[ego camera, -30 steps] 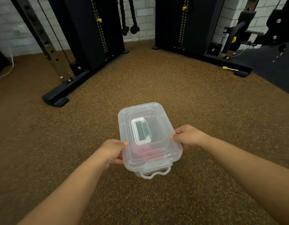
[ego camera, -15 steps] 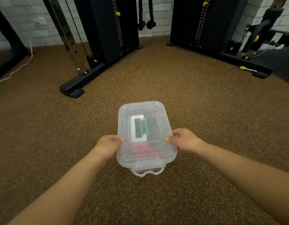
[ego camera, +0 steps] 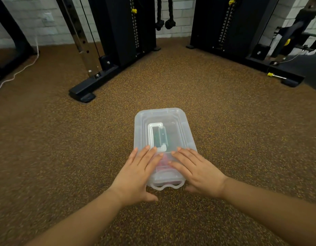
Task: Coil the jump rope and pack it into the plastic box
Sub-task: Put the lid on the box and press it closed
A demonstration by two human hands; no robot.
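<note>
A clear plastic box (ego camera: 178, 128) with its lid on sits on the brown speckled floor in front of me. Its lid carries a folding white handle (ego camera: 156, 137), and a latch loop (ego camera: 166, 186) sticks out at the near end. Through the plastic a green and a red shape show dimly; the jump rope cannot be made out clearly. My left hand (ego camera: 137, 173) lies flat on the lid's near left part, fingers straight. My right hand (ego camera: 196, 169) lies flat on the near right part, fingers spread.
A black gym machine base (ego camera: 93, 82) runs diagonally at the far left, with a steel upright. Another black machine frame (ego camera: 278, 68) stands at the far right. A white cable (ego camera: 20, 70) trails at the left. Brick wall behind.
Both hands let go of the box's sides and now lie flat on top of the lid. The box has come down onto the floor and the view has shifted.
</note>
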